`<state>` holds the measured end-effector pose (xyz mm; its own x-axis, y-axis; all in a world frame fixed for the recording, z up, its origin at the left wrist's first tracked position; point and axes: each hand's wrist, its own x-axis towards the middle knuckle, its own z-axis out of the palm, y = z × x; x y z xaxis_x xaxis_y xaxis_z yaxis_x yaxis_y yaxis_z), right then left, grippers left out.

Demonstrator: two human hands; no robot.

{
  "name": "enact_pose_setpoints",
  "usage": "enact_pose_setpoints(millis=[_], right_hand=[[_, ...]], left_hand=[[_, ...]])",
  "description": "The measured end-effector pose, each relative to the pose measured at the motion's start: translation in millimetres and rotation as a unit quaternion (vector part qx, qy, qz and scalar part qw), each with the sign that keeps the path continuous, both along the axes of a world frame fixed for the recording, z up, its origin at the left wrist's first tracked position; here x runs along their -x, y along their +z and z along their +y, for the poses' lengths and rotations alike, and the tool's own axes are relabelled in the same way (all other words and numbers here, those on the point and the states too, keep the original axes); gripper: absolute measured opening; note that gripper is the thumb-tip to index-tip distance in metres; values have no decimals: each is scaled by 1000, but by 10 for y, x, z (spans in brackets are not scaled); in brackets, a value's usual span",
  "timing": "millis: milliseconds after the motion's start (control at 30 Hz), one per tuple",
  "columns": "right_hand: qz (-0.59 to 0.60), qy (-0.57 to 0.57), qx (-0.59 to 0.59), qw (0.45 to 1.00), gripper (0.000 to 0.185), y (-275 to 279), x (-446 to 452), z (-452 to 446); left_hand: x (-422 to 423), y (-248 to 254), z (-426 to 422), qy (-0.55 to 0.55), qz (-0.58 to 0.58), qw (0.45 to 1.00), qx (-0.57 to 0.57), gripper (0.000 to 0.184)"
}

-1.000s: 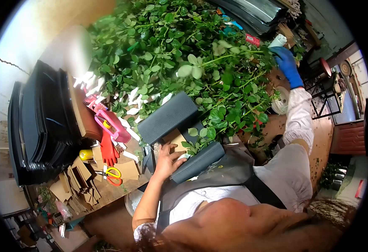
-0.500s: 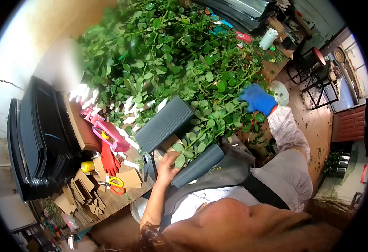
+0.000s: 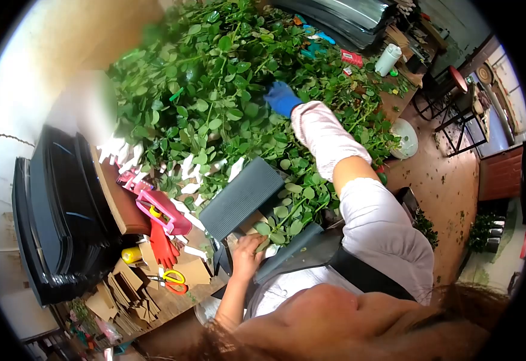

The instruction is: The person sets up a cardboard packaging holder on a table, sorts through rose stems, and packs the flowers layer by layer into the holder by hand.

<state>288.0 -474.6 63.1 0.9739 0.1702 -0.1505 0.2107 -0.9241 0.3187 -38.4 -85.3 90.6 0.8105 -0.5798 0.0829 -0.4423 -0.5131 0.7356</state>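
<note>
My bare left hand (image 3: 248, 255) is at the near edge of the bench, its fingers curled at the end of a small bunch of leafy stems (image 3: 299, 210). A white tip (image 3: 271, 251) shows beside the fingers; what exactly they grip is partly hidden. The bunch lies between a dark grey ribbed sheet (image 3: 242, 198) and a second dark folded piece (image 3: 290, 249). In a blue glove, my right hand (image 3: 282, 99) reaches across into the big pile of green leafy stems (image 3: 215, 114). Its fingertips are lost among the leaves.
On the left stand stacked black sheets (image 3: 52, 204). Nearby are a pink holder (image 3: 165, 212), a red glove (image 3: 164, 243), yellow-handled scissors (image 3: 173, 280) and cardboard pieces (image 3: 125, 286). A white bottle (image 3: 388, 59) stands at the far right; a white bucket (image 3: 404, 139) is beyond the bench edge.
My right hand has swung left and farther in, from the right edge of the pile to its middle. My left hand stays by the small bunch; the view has shifted slightly.
</note>
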Motion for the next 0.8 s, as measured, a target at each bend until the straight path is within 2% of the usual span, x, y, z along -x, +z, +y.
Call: enact_pose_setpoints(millis=[33, 67, 100, 133, 167, 200, 233, 267, 333, 400, 467, 533, 567, 600, 667, 700, 733, 800], right_hand=[[41, -4, 9, 999, 30, 119, -39, -78], [-220, 101, -129, 962, 23, -124, 14, -398], [-207, 104, -126, 965, 18, 192, 115, -562], [-143, 27, -194, 970, 26, 701, 392, -637], [-216, 76, -200, 953, 28, 870, 534, -867], [-221, 58, -186, 956, 28, 1115, 733, -1049], [-305, 110, -203, 924, 28, 1203, 932, -1240], [-331, 144, -189, 913, 28, 1362, 1111, -1340], [-302, 168, -230, 910, 28, 1590, 1594, -1278], [-247, 236, -314, 886, 32, 1646, 2024, -957], [-174, 261, -272, 910, 27, 1623, 2421, -460], [-46, 193, -240, 950, 21, 1261, 2644, -64], [-69, 224, -246, 941, 19, 846, 2727, -54], [-92, 255, -252, 929, 18, 531, 2782, -58], [65, 212, -121, 967, 19, 452, 2804, 85], [142, 187, -51, 971, 20, 446, 2764, 131], [184, 164, -53, 968, 18, 605, 2686, 179], [270, 113, -52, 955, 15, 1066, 2465, 216]], left_hand=[[16, -1, -18, 7, -1, 1000, 3, 39], [16, -1, -40, 12, -3, 1000, 7, 38], [15, -57, -34, 15, 2, 1000, 25, 37], [14, -110, -19, 18, 7, 999, 43, 35], [13, -71, -33, 22, 12, 998, 50, 32], [7, -196, 1, 19, 18, 998, 58, 33], [33, -220, 4, 48, 52, 995, 66, 33], [55, -238, 8, 76, 86, 991, 72, 34], [41, -326, 63, 70, 137, 985, 73, 36], [50, -379, 33, 106, 230, 955, 155, 40], [40, -314, -19, 133, 221, 952, 166, 51], [24, -561, 114, 98, 254, 956, 106, 62], [20, -412, 76, 104, 238, 954, 150, 68], [65, -397, 9, 142, 271, 920, 246, 69], [95, -187, -63, 181, 176, 948, 192, 70], [46, -157, -2, 117, 144, 974, 133, 71], [-2, -299, 48, 58, 113, 984, 123, 69], [32, -368, 65, 68, 96, 986, 119, 64]])
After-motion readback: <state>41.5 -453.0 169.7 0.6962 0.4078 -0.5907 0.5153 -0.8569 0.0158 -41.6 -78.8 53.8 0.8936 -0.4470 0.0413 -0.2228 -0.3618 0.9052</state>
